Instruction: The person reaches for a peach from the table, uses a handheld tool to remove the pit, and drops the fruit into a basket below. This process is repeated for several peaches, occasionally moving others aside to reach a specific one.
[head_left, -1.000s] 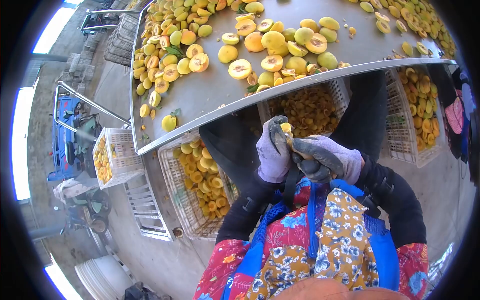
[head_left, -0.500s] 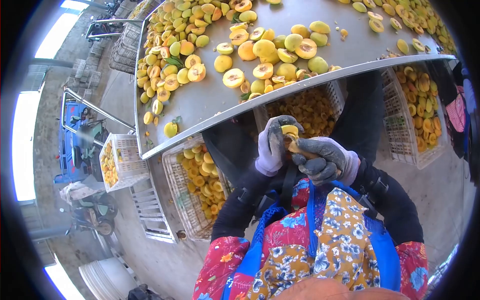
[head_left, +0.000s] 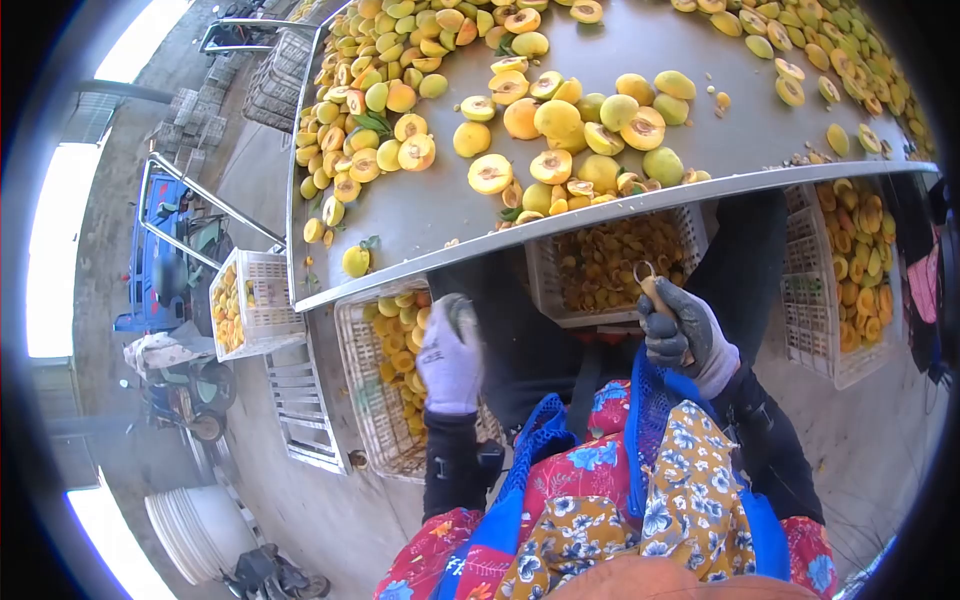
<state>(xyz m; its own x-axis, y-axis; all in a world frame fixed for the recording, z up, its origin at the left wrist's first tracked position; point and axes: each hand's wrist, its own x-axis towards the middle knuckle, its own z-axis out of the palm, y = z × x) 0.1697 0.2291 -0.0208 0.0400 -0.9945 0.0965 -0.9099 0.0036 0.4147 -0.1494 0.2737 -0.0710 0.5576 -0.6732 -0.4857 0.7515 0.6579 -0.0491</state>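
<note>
My right hand, in a grey-coated glove, is closed around the wooden handle of a pitting tool. The tool's metal loop points up, in front of the crate of fruit scraps under the table. Over the inner side of the left crate is my left hand, gloved and smeared by motion. Its fingers face away, so whether it holds anything is hidden. Yellow peach halves fill that crate. On the metal table lie whole and halved yellow peaches, some halves showing stones.
The table's raised metal rim runs between me and the fruit. At my right stands another crate of halves; farther left, a white crate sits beside the table. A scooter and stacked white tubs are beyond.
My hands, together before at a piece of peach, are now apart. The left has swung left to the crate; the right has moved slightly right with the pitting tool. The view has shifted slightly.
</note>
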